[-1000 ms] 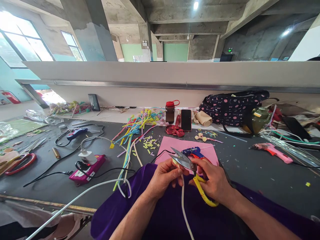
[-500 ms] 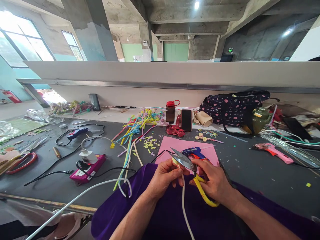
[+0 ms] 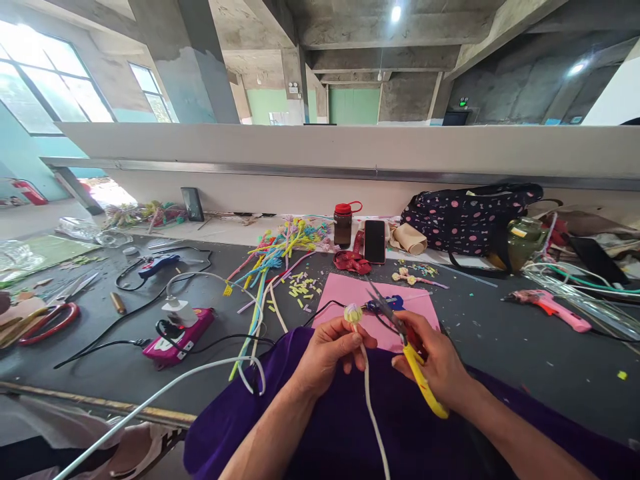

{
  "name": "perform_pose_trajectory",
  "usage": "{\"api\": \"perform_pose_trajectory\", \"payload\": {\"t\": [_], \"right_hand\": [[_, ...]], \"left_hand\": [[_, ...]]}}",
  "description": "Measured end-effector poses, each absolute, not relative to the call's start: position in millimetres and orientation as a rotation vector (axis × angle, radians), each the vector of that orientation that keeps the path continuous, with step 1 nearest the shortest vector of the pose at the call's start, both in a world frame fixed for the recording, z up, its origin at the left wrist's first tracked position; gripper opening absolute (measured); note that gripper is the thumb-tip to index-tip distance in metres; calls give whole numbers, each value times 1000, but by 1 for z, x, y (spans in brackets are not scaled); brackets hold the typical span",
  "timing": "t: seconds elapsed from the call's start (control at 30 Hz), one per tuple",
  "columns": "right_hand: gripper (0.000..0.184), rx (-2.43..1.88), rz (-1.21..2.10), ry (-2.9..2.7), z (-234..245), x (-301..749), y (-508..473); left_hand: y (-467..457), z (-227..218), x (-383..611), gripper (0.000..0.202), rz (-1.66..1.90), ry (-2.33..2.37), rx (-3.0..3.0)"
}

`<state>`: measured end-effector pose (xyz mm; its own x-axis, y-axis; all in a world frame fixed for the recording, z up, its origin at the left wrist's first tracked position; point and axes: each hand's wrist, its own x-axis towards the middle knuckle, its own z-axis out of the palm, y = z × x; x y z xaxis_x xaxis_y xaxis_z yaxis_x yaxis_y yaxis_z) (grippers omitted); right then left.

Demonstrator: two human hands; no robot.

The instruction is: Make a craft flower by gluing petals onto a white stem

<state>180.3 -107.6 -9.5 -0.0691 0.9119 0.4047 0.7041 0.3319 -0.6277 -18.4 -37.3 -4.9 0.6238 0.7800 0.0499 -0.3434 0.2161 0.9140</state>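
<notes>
Between the thumb and fingers of my left hand (image 3: pixel 337 347) is a small pale yellow and lilac flower bud (image 3: pixel 353 313) on a long cream cord stem (image 3: pixel 371 410), which hangs down over my lap. My right hand (image 3: pixel 435 357) is closed around the yellow handle of a pair of scissors (image 3: pixel 390 313). The blades point up and to the left, apart from the bud. Behind them, a blue glue gun (image 3: pixel 383 304) lies on a pink sheet (image 3: pixel 340 288), partly hidden by the scissors and my right hand.
Colourful cords (image 3: pixel 265 267) and cut yellow bits (image 3: pixel 303 287) lie left of the sheet. A magenta power strip (image 3: pixel 183 337) with cables stands nearer. Red-handled scissors (image 3: pixel 55 323) rest far left. At the right are a pink glue gun (image 3: pixel 550 308) and a dark bag (image 3: pixel 450 220); a bottle (image 3: pixel 343 227) and phone (image 3: pixel 375 241) stand behind.
The scissors have moved right, away from the bud, which now shows uncovered above my left fingers. My left hand has stayed nearly in place.
</notes>
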Motion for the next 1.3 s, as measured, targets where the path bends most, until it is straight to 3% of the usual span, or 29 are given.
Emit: {"api": "perform_pose_trajectory", "payload": {"t": [0.47, 1.3], "right_hand": [[58, -1362, -27, -1963, -12, 176, -104], [54, -1403, -20, -1977, -16, 177, -99]], "left_hand": [[-34, -11, -16, 14, 803, 434, 1041], [-35, -11, -12, 18, 786, 455, 1036]]}}
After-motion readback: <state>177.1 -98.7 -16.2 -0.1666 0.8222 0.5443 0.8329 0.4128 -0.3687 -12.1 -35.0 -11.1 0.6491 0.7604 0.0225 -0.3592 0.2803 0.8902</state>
